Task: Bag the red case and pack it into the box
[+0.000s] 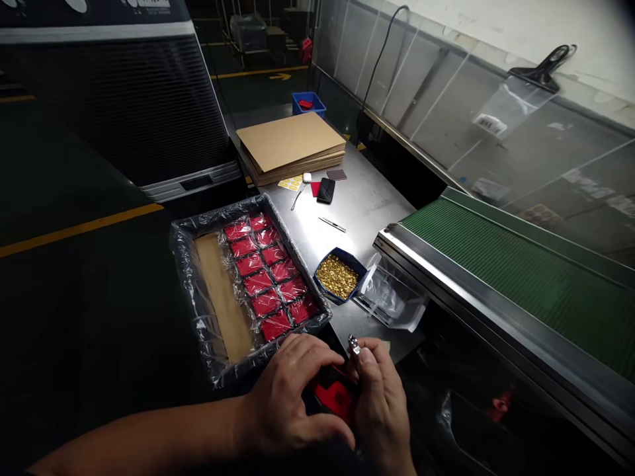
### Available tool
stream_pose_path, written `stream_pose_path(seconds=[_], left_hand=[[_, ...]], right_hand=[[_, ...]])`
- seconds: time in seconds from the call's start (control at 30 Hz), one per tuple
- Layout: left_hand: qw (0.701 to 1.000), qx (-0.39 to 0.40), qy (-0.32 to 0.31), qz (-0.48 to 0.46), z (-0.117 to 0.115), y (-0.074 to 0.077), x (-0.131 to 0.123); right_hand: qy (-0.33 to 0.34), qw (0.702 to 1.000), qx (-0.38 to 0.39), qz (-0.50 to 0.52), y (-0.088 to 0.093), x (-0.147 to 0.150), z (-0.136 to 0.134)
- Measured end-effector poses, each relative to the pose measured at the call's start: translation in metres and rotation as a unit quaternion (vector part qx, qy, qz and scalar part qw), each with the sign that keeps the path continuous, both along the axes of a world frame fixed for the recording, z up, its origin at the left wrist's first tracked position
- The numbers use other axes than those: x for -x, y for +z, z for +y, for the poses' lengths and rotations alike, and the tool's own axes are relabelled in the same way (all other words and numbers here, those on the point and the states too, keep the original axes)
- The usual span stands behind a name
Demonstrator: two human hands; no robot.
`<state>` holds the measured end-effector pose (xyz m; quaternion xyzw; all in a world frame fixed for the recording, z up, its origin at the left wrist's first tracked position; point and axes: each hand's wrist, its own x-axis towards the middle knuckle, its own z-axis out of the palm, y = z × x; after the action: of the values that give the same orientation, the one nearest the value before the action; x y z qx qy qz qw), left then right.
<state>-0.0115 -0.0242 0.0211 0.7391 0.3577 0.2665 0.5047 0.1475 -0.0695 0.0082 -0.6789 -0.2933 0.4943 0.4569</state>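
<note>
My left hand [296, 390] is wrapped round a red and black moulded plastic part [336, 398], thumb below and fingers above. My right hand [381, 400] is closed on a small shiny metal tool [354, 348] that looks like nail clippers, pinched by thumb and fingers. The right fingers are also close against the part's right side; whether they grip it is hidden. Just beyond my hands stands a bin [317, 316] lined with clear plastic. Rows of red and black parts [258, 283] lie in it under clear film, beside a strip of brown cardboard [223, 291].
A blue container [340, 276] of small brass pieces stands on the metal table [364, 192]. Beyond it are a pen-like tool [332, 225], a black phone-like object [326, 190], stacked cardboard sheets [292, 142] and a blue basket [308, 104]. A green conveyor belt [520, 264] runs along the right.
</note>
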Motion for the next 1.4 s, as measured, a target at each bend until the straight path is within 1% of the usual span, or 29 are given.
stream_pose_path(seconds=[0.07, 0.1, 0.13, 0.17, 0.23, 0.27, 0.3, 0.37, 0.43, 0.5, 0.53, 0.57, 0.67, 0.77, 0.87, 0.97, 1.07, 1.17, 1.23, 1.3, 1.4], left_hand=[[0.999, 0.005, -0.040, 0.011, 0.005, -0.001, 0.005], [0.999, 0.017, -0.044, 0.010, 0.007, -0.002, 0.007], [0.999, 0.036, -0.037, 0.007, 0.009, -0.003, 0.009], [0.998, 0.058, -0.019, 0.003, 0.009, -0.004, 0.010], [0.994, 0.108, 0.029, -0.006, 0.008, -0.008, 0.010], [0.989, 0.136, 0.049, -0.018, 0.006, -0.011, 0.009], [0.984, 0.162, 0.067, -0.038, 0.003, -0.013, 0.008], [0.971, 0.207, 0.084, -0.086, -0.003, -0.017, 0.004], [0.962, 0.237, 0.066, -0.117, -0.009, -0.019, 0.001], [0.959, 0.255, 0.026, -0.122, -0.012, -0.017, -0.001], [0.959, 0.258, 0.013, -0.119, -0.014, -0.016, -0.001], [0.959, 0.259, 0.009, -0.115, -0.014, -0.013, -0.002], [0.961, 0.262, 0.014, -0.088, -0.016, -0.008, -0.004], [0.969, 0.242, 0.005, -0.058, -0.018, -0.005, -0.008], [0.979, 0.199, 0.009, -0.037, -0.018, -0.006, -0.013], [0.981, 0.195, 0.000, -0.021, -0.012, -0.009, -0.015], [0.970, 0.244, -0.017, -0.002, -0.001, -0.009, -0.015], [0.934, 0.352, -0.069, 0.003, 0.010, -0.005, -0.016], [0.910, 0.404, -0.093, -0.005, 0.013, -0.001, -0.018], [0.902, 0.421, -0.096, -0.010, 0.014, 0.003, -0.019], [0.900, 0.426, -0.096, 0.008, 0.013, 0.005, -0.019]], right_hand=[[0.009, 1.000, 0.009, -0.001, 0.008, -0.005, 0.006], [0.009, 1.000, 0.012, 0.012, 0.010, -0.009, 0.009], [0.000, 0.999, 0.010, 0.032, 0.010, -0.013, 0.010], [-0.024, 0.998, 0.001, 0.055, 0.008, -0.016, 0.010], [-0.088, 0.991, -0.022, 0.097, -0.003, -0.022, 0.005], [-0.113, 0.988, -0.030, 0.102, -0.011, -0.023, 0.001], [-0.127, 0.986, -0.035, 0.099, -0.019, -0.024, -0.004], [-0.129, 0.989, -0.039, 0.058, -0.031, -0.023, -0.015], [-0.135, 0.989, -0.055, -0.029, -0.034, -0.020, -0.022], [-0.148, 0.981, -0.069, -0.108, -0.028, -0.016, -0.023], [-0.152, 0.978, -0.069, -0.125, -0.023, -0.014, -0.021], [-0.154, 0.978, -0.070, -0.119, -0.017, -0.013, -0.019], [-0.183, 0.978, -0.087, -0.056, -0.001, -0.010, -0.014], [-0.212, 0.971, -0.103, -0.038, 0.007, -0.010, -0.014], [-0.203, 0.972, -0.109, -0.054, 0.006, -0.013, -0.018], [-0.184, 0.974, -0.120, -0.054, 0.003, -0.015, -0.024], [-0.155, 0.980, -0.126, -0.021, 0.000, -0.013, -0.027], [-0.133, 0.984, -0.113, 0.031, 0.000, -0.011, -0.026], [-0.127, 0.985, -0.102, 0.057, 0.001, -0.010, -0.024], [-0.126, 0.985, -0.099, 0.068, 0.000, -0.009, -0.023], [-0.111, 0.985, -0.102, 0.081, -0.002, -0.009, -0.022]])
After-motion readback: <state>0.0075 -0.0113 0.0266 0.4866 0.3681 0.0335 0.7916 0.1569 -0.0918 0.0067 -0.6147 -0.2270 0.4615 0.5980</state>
